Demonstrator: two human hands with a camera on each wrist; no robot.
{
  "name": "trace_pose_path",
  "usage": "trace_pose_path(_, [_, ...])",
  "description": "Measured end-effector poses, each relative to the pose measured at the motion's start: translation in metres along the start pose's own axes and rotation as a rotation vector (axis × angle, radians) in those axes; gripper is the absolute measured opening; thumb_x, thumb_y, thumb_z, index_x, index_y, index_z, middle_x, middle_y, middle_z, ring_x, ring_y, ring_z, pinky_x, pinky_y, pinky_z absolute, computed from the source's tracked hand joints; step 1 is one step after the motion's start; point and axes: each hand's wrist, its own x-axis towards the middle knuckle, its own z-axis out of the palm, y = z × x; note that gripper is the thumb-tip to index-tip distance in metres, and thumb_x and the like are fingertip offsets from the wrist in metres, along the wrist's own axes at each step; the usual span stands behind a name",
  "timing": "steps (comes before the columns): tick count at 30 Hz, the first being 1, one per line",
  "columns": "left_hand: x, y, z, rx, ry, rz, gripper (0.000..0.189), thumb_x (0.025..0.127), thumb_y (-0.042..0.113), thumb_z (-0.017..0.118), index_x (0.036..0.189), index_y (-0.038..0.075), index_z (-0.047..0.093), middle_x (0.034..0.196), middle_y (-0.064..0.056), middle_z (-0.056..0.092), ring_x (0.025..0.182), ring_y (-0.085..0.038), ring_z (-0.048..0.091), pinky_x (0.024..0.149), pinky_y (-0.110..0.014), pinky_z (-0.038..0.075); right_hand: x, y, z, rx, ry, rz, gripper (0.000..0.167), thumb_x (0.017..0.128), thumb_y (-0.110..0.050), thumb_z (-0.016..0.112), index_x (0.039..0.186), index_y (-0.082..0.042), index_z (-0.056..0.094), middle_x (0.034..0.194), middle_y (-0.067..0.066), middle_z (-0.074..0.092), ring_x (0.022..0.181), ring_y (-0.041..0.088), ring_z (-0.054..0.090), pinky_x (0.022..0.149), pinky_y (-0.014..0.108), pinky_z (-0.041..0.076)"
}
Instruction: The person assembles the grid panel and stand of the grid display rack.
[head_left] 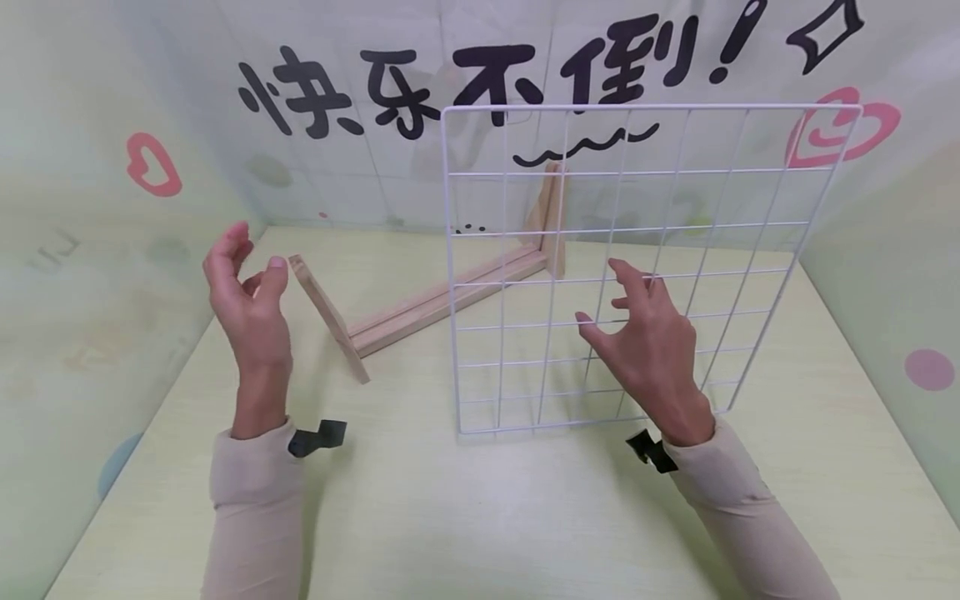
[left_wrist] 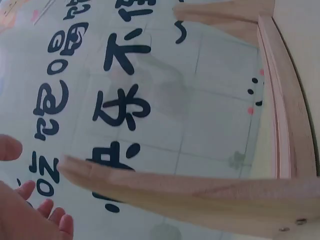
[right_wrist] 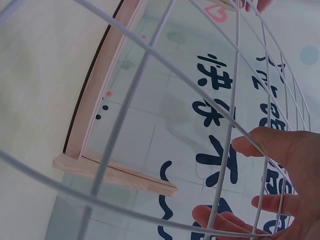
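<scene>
A white wire grid panel point(head_left: 507, 329) stands tilted upward over the table, right of centre. My right hand point(head_left: 656, 354) is at its lower part, thumb and fingers spread apart. In the right wrist view, grid wires cross in front of the thumb point(right_wrist: 260, 142) and fingers. A pale wooden frame point(head_left: 480, 292), a grooved bar with a board at each end, sits behind and left of the grid. Raised beside its near end board point(head_left: 326, 317), my left hand point(head_left: 251, 312) has loosely bent fingers and nothing in it.
The pale table point(head_left: 420, 517) is backed by a printed sheet point(head_left: 345, 183) with large black characters and hearts. Similar patterned walls point(head_left: 90, 275) stand at the sides. The grid overlaps the frame's far end board point(head_left: 555, 217) in the head view.
</scene>
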Motion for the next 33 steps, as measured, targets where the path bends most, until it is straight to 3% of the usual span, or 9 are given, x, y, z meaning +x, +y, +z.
trace_pose_path(3, [0.008, -0.01, -0.017, 0.025, -0.119, -0.152, 0.054, 0.099, 0.014, 0.053, 0.149, 0.009, 0.034, 0.146, -0.002, 0.039, 0.139, -0.017, 0.032, 0.111, -0.022, 0.029, 0.001, 0.0, -0.001, -0.001, -0.003, 0.003, 0.066, 0.077, -0.024, 0.082, 0.134, -0.006, 0.054, 0.104, 0.024, 0.062, 0.087, 0.032, 0.072, 0.043, 0.037, 0.039])
trace_pose_path(7, [0.016, -0.025, -0.036, 0.064, -0.299, -0.327, 0.062, 0.104, 0.027, 0.047, 0.157, 0.011, 0.019, 0.158, -0.01, 0.025, 0.148, -0.02, 0.02, 0.123, -0.03, 0.015, 0.0, 0.001, -0.003, -0.004, 0.0, 0.002, 0.066, 0.077, -0.024, 0.083, 0.134, -0.006, 0.054, 0.103, 0.024, 0.062, 0.086, 0.032, 0.072, 0.043, 0.038, 0.04])
trace_pose_path(9, [0.019, -0.031, -0.043, 0.152, -0.403, -0.359, 0.063, 0.105, 0.034, 0.042, 0.158, 0.011, 0.016, 0.162, -0.013, 0.021, 0.151, -0.023, 0.016, 0.124, -0.038, 0.01, 0.001, 0.001, -0.003, -0.005, 0.004, -0.001, 0.067, 0.077, -0.025, 0.083, 0.134, -0.006, 0.054, 0.102, 0.023, 0.062, 0.086, 0.032, 0.072, 0.043, 0.038, 0.041])
trace_pose_path(13, [0.023, -0.038, -0.05, 0.312, -0.591, -0.362, 0.065, 0.107, 0.043, 0.033, 0.159, 0.008, 0.016, 0.165, -0.016, 0.015, 0.152, -0.034, 0.012, 0.122, -0.055, 0.008, 0.002, 0.002, -0.004, -0.005, 0.016, -0.005, 0.067, 0.077, -0.026, 0.083, 0.134, -0.007, 0.054, 0.101, 0.023, 0.063, 0.085, 0.031, 0.072, 0.043, 0.038, 0.04])
trace_pose_path(19, [0.025, -0.036, -0.058, 0.407, -0.796, -0.437, 0.072, 0.106, 0.05, 0.029, 0.158, 0.005, 0.01, 0.163, -0.022, 0.013, 0.148, -0.047, 0.012, 0.118, -0.064, 0.007, 0.003, 0.004, -0.007, -0.008, 0.026, -0.011, 0.066, 0.077, -0.026, 0.083, 0.133, -0.006, 0.054, 0.1, 0.023, 0.062, 0.086, 0.031, 0.072, 0.044, 0.039, 0.042])
trace_pose_path(26, [0.024, -0.04, -0.058, 0.556, -0.894, -0.395, 0.074, 0.102, 0.042, 0.052, 0.157, 0.005, 0.02, 0.156, -0.023, 0.033, 0.144, -0.044, 0.029, 0.113, -0.061, 0.029, 0.008, 0.007, -0.013, -0.012, 0.044, -0.004, 0.066, 0.077, -0.025, 0.083, 0.133, -0.005, 0.054, 0.103, 0.024, 0.062, 0.086, 0.031, 0.073, 0.045, 0.041, 0.042])
trace_pose_path(33, [0.022, -0.044, -0.051, 0.562, -0.897, -0.348, 0.074, 0.097, 0.037, 0.063, 0.153, 0.003, 0.029, 0.15, -0.023, 0.041, 0.141, -0.045, 0.035, 0.111, -0.059, 0.035, 0.011, 0.01, -0.02, -0.019, 0.082, -0.009, 0.065, 0.077, -0.024, 0.083, 0.132, -0.002, 0.054, 0.105, 0.026, 0.062, 0.086, 0.032, 0.073, 0.045, 0.043, 0.043])
